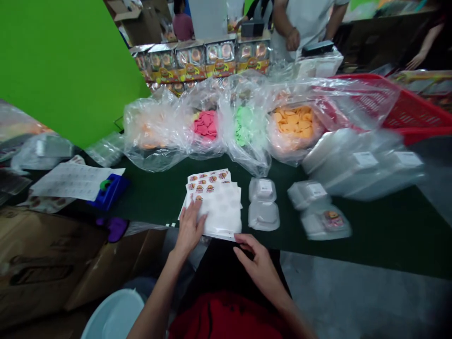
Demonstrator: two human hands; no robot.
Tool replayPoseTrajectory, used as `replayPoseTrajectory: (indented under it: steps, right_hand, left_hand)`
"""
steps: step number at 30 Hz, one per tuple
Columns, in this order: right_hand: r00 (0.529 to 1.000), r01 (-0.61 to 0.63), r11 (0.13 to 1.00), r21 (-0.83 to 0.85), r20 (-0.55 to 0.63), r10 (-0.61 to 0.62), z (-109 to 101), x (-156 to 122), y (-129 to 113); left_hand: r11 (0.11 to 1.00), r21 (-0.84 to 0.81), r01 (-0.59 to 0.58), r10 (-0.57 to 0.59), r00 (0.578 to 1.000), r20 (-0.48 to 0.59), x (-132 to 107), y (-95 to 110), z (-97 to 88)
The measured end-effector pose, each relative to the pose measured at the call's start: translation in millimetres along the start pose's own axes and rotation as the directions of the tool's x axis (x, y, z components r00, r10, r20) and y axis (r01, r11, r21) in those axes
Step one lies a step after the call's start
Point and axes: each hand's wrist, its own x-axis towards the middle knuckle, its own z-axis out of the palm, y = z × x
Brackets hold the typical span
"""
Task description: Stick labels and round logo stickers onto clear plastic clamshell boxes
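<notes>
My left hand [190,225] lies flat with fingers spread on the left edge of a stack of sticker sheets [219,207] on the dark green table [353,235]. The top sheets show small burger stickers at their far end. My right hand [256,261] hovers at the near right corner of the stack, fingers curled and apart, holding nothing I can see. An open clear plastic clamshell box [263,204] sits just right of the stack.
Clear bags of orange [294,123], green [245,125] and pink [205,125] pieces line the table's far side. Stacked clear boxes [363,162] lie right, a red basket [406,110] behind. A blue tool [109,190] rests left. Cardboard boxes [52,263] stand near left. Other people stand beyond.
</notes>
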Motion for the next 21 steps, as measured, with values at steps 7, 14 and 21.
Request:
replayPoseTrajectory:
  steps: [7, 14, 21]
  right_hand:
    - [0.996, 0.010, 0.999, -0.030, -0.088, -0.013, 16.2, 17.9, 13.5]
    - [0.925, 0.283, 0.929, -0.239, -0.187, -0.330, 24.6, 64.7, -40.4]
    - [0.960, -0.282, 0.920, 0.273, 0.088, 0.267, 8.3, 101.3, -54.6]
  left_hand:
    - [0.973, -0.040, -0.227, 0.229, 0.971, 0.062, -36.3, -9.8, -3.4]
    - [0.971, -0.141, -0.195, 0.163, 0.963, -0.213, -46.3, -7.5, -17.6]
    - [0.945, 0.047, -0.324, 0.311, 0.844, -0.438, -62.6, 1.5, -31.5]
